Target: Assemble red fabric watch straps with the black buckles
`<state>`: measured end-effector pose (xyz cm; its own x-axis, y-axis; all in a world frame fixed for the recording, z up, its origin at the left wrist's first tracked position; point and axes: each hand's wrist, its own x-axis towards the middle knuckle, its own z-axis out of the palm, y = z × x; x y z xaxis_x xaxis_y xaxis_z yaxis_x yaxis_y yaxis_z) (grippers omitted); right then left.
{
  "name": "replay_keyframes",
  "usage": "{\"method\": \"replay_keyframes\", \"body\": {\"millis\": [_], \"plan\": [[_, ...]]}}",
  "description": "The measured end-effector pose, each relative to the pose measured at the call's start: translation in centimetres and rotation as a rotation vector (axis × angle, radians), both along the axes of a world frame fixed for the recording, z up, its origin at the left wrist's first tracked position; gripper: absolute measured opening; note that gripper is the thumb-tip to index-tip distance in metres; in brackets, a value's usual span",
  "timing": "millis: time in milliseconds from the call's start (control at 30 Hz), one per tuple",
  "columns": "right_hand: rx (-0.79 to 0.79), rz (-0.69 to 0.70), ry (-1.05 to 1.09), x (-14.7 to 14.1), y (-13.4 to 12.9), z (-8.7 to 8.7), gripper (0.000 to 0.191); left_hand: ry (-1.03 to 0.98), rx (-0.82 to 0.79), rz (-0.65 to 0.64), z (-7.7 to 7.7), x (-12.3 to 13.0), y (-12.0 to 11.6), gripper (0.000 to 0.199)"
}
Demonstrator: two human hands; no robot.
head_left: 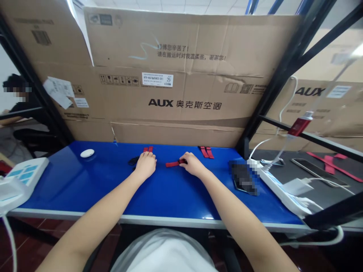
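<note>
My right hand (pixel 191 164) is closed, thumb and fingers pinching a short red strap (pixel 171 164) that lies to its left, with a dark part at the fingers. To the left, my left hand (pixel 146 166) rests palm down on the blue table (pixel 170 196). Its fingers are bent and together, and whatever may be under them is hidden. A small black bundle (pixel 132 161) sits against that hand's left side. Just beyond its knuckles lie red strips (pixel 148 149). Another pair of red strips (pixel 206 152) with dark ends lies beyond my right hand.
A big cardboard sheet (pixel 184 87) stands along the table's back edge. A white oval object (pixel 87 153) is at left, near a white device (pixel 28 175). At right are a blurred dark object (pixel 244 179) and a power strip (pixel 279 189) with cables. A person (pixel 25 98) sits far left.
</note>
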<state>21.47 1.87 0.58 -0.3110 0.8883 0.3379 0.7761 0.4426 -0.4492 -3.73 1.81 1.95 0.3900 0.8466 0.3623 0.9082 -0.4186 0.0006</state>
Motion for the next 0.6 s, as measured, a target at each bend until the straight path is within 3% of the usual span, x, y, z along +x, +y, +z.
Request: {"method": "replay_keyframes", "body": {"millis": [133,200,400,600], "plan": [[-0.043,0.035,0.17,-1.4,-0.4,-0.4,0.017,-0.102,-0.029,-0.313,-0.1,2.1,-1.2,0.04],[-0.102,0.085,0.296,-1.8,-0.6,-0.6,0.02,-0.138,-0.077,-0.395,-0.3,3.1,-1.6,0.04],[-0.475,0.294,0.678,-1.4,-0.8,-0.3,0.029,-0.409,-0.205,-0.405,-0.3,3.8,-1.6,0.02],[-0.537,0.327,0.731,-1.0,-1.0,0.4,0.025,-0.521,-0.288,-0.425,-0.2,3.7,-1.9,0.03]]}}
